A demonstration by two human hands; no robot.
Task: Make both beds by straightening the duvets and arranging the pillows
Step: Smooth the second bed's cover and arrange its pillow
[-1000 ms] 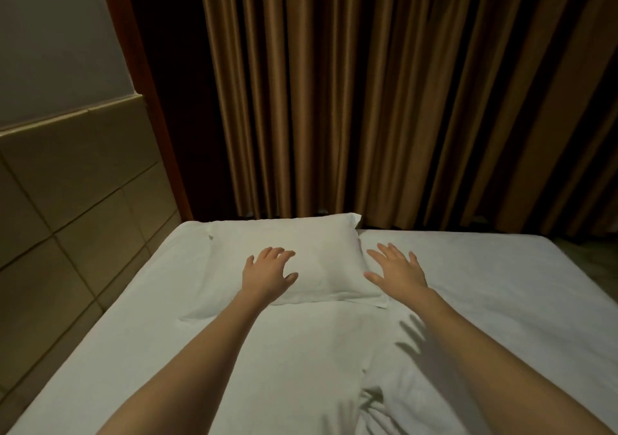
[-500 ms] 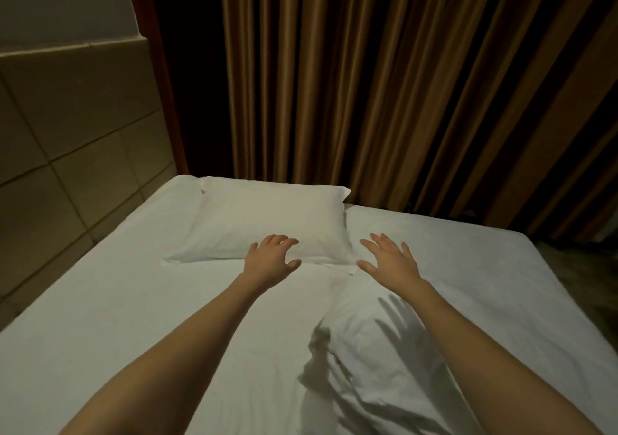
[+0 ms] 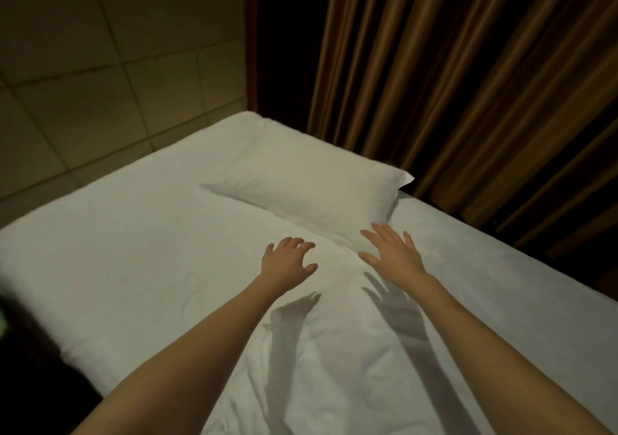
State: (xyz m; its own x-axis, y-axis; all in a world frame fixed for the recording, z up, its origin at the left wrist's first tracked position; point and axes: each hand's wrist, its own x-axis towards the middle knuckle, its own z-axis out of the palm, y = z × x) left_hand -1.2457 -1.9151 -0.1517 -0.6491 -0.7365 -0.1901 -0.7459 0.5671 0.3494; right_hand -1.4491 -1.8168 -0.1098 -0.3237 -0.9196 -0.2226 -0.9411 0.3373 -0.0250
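hands off the pillow, ready to smooth
pillow (image 3: 311,183) lies at the bed's (image 3: 117,234) head corner; left hand (image 3: 287,264) and right hand (image 3: 391,250) hover above the sheet, grasping nothing. sweep creases outward with flat palms.

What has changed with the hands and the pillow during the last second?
Both hands drew back off the pillow toward the person: the left hand now hovers over the sheet, the right hand at the pillow's near edge. Nothing was gripped. The pillow stayed at the bed's head.
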